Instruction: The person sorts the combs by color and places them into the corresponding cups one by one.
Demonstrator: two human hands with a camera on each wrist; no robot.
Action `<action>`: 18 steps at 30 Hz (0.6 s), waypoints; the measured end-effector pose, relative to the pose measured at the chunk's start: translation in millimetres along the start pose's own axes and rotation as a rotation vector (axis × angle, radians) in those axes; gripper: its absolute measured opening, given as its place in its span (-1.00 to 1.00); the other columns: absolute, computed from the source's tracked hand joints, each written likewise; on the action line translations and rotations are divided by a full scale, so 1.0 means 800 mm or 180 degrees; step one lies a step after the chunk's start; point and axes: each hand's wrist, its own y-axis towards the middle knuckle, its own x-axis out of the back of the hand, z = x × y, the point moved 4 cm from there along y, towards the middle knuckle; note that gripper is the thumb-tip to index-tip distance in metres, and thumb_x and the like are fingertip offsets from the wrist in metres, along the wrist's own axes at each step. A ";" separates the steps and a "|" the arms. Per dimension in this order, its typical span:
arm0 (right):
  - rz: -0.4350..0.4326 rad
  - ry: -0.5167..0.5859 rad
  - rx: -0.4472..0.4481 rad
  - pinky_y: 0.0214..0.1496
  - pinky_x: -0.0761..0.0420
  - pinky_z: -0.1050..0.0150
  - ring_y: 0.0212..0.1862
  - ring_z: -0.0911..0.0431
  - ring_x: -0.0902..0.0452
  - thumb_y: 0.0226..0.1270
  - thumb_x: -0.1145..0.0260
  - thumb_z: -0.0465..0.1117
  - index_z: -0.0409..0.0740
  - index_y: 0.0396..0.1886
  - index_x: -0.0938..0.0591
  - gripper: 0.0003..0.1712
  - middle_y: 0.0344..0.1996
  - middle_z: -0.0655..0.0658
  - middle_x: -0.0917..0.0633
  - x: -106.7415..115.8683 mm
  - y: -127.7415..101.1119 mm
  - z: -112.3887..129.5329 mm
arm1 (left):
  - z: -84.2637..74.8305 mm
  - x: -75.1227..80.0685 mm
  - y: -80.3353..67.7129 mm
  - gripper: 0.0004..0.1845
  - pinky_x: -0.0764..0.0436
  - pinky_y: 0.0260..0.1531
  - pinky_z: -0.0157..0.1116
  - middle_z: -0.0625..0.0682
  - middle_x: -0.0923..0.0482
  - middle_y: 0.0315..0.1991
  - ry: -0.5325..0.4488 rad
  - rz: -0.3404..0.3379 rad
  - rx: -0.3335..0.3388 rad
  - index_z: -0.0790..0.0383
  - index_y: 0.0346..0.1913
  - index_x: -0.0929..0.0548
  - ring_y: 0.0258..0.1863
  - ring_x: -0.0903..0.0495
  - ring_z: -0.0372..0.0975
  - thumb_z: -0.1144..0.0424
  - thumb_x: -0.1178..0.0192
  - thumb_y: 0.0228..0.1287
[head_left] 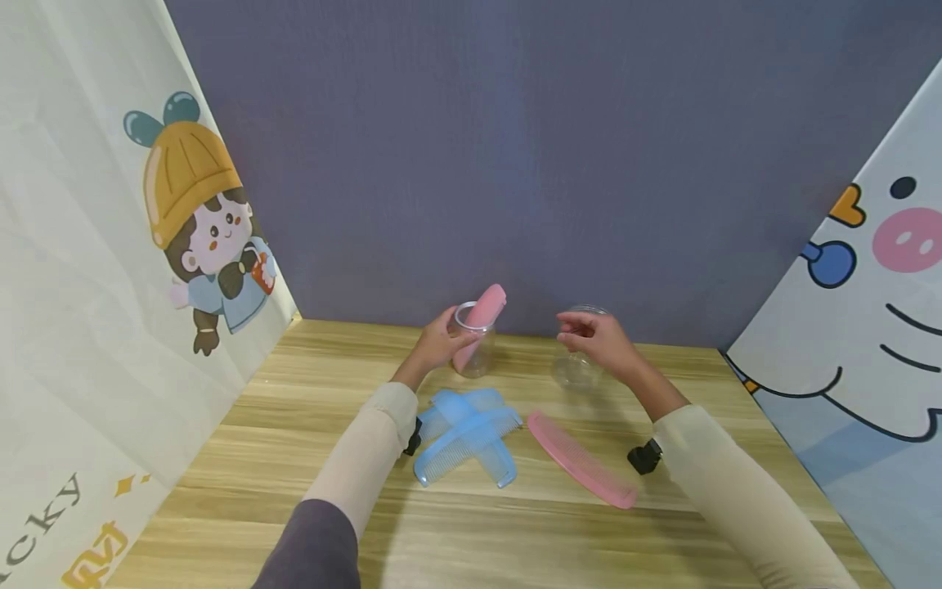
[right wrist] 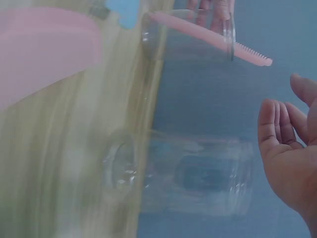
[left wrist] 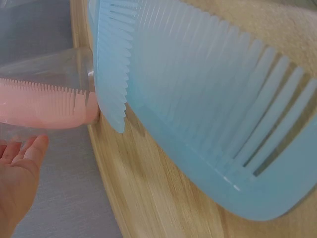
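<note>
- Nearest me on the wooden table [head_left: 221, 507], two blue combs [head_left: 465, 435] lie crossed, with a pink comb [head_left: 579, 459] flat at 3 o'clock of them.
- Beyond, my left hand [head_left: 436, 342] curls round a clear jar [head_left: 474, 343]; a second pink comb [head_left: 482, 321] stands tilted inside, poking out at 1 o'clock.
- My right hand [head_left: 598, 337] hovers, fingers relaxed, over an empty clear jar [head_left: 577, 368].
- The purple wall [head_left: 515, 147] rises just behind both jars; open table lies between them.
</note>
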 end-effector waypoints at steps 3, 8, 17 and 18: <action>0.0076 -0.0013 -0.0034 -0.22 -0.69 0.31 -0.20 0.20 -0.64 0.49 -0.32 -0.11 -0.18 0.43 -0.48 -0.41 0.02 -0.28 -0.68 0.000 -0.009 -0.012 | 0.001 0.000 0.000 -0.15 -0.49 0.39 0.06 0.17 -0.36 0.49 0.0004 -0.0012 0.0017 0.07 0.56 -0.25 0.43 -0.42 0.05 -0.06 -0.39 0.31; 0.0142 -0.0051 -0.0162 -0.27 -0.67 0.29 -0.20 0.17 -0.63 0.49 -0.32 -0.09 -0.18 0.42 -0.49 -0.42 -0.03 -0.23 -0.68 -0.001 -0.027 -0.034 | 0.000 0.000 -0.001 -0.13 -0.48 0.39 0.08 0.20 -0.35 0.50 0.0015 -0.0009 0.0017 0.08 0.57 -0.24 0.43 -0.41 0.07 -0.06 -0.39 0.30; 0.0225 -0.0052 -0.0210 -0.29 -0.69 0.32 -0.20 0.19 -0.63 0.43 -0.37 -0.13 -0.26 0.36 -0.54 -0.42 -0.07 -0.27 -0.69 -0.006 -0.060 -0.066 | 0.000 0.001 -0.001 -0.13 -0.49 0.38 0.07 0.22 -0.33 0.51 0.0013 -0.0005 0.0017 0.10 0.57 -0.23 0.43 -0.42 0.09 -0.04 -0.38 0.32; 0.0245 -0.0043 -0.0223 -0.28 -0.69 0.32 -0.20 0.19 -0.63 0.43 -0.37 -0.15 -0.26 0.36 -0.54 -0.43 -0.06 -0.27 -0.68 -0.007 -0.063 -0.069 | 0.000 0.001 -0.001 -0.13 -0.49 0.38 0.08 0.23 -0.32 0.51 0.0014 -0.0005 0.0022 0.10 0.57 -0.22 0.43 -0.42 0.09 -0.05 -0.38 0.32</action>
